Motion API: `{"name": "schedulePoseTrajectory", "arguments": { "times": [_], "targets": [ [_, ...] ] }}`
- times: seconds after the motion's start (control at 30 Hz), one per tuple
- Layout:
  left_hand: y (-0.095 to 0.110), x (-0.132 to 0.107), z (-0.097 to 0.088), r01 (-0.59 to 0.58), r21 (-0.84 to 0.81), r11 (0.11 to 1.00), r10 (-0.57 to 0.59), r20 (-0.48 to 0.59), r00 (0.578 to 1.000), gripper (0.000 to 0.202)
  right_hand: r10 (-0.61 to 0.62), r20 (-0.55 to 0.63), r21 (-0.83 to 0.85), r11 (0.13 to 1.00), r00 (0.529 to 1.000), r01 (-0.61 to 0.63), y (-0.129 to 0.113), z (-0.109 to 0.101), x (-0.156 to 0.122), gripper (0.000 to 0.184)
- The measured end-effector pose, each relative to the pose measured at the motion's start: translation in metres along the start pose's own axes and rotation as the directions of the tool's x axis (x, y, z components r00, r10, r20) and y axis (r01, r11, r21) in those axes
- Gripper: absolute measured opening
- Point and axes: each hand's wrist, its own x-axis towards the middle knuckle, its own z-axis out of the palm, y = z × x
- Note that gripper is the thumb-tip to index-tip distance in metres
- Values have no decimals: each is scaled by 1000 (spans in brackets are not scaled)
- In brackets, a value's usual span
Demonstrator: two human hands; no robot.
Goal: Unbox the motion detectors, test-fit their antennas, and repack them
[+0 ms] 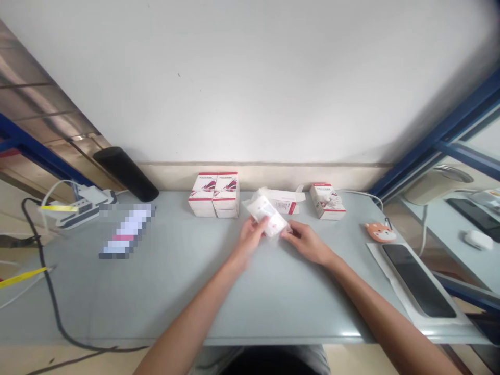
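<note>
Right, a big grey-blue surface (167, 307) spreads across the view, white wall behind it, its front edge well below the hands. Way out on the left, a black cable (50, 291) snakes toward that front edge, with a white power strip (78, 209) near the back corner. Over on the right, a black smartphone (417, 281) lies on a white sheet (377, 260) close to the right edge, an orange fox-shaped tag (380, 232) just above it. Along the back edge, two red-and-white boxes (213, 195) stand side by side, a third box (327, 201) sits further right, and an opened white carton (284, 202) lies between them. Dead centre, just in front of that carton, the left hand (250, 242) and right hand (307, 242) come together, both in a narrow grip, pinching a clear plastic packet (267, 216) with something white inside, up off the surface.
</note>
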Motion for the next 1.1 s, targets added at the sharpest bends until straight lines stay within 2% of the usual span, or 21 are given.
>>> {"name": "schedulePoseTrajectory", "arguments": {
  "times": [0.1,0.23,0.37,0.47,0.53,0.67,0.73,0.77,0.8,0.83,0.87,0.9,0.93,1.0,1.07,1.1],
  "targets": [
    [1,1,1,38,-146,988,-42,-19,999,62,20,-60,96,995,998,-14,4,6,3,39],
    [-3,-1,2,63,-250,966,-82,-63,995,62,56,-128,274,962,990,-19,3,3,3,41],
    [-8,-2,0,44,-277,960,-67,-75,995,56,90,-108,426,904,990,-36,-5,5,-1,59],
    [-9,-2,-1,41,-267,963,-49,-27,998,55,124,-141,477,878,982,-43,-7,14,-1,50],
    [-7,-3,1,23,-265,964,-26,-8,1000,63,153,-190,519,854,970,-33,-5,19,1,41],
    [-4,-5,4,-42,-247,968,55,48,997,95,216,-225,624,781,950,-30,0,13,3,43],
    [-4,-7,2,-168,-88,982,174,68,982,106,233,-204,656,753,951,-44,1,6,3,43],
    [-5,-7,-1,-274,68,959,269,76,960,104,235,-188,665,745,954,-52,1,3,3,43],
    [-5,-7,-4,-392,256,884,383,86,920,95,235,-172,670,740,957,-61,0,1,2,43],
    [-5,-6,-8,-486,452,748,496,105,862,83,233,-159,671,738,959,-68,0,-1,2,44],
    [-4,-5,-12,-521,596,611,558,142,818,70,230,-149,668,741,962,-74,0,-2,2,45],
    [-3,-4,-16,-525,649,550,579,155,800,59,228,-147,661,746,963,-75,0,-2,2,45],
    [-1,-3,-19,-517,685,514,583,163,796,51,226,-155,651,756,962,-73,1,-1,2,46],
    [3,-3,-23,-491,742,456,519,226,824,43,231,-197,616,785,953,-63,3,0,2,47],
    [7,-6,-22,-461,763,454,434,262,862,56,244,-262,556,829,934,-61,7,3,2,49],
    [8,-8,-19,-434,761,482,381,264,886,64,246,-299,516,855,922,-61,9,4,3,50]
  ]
}}
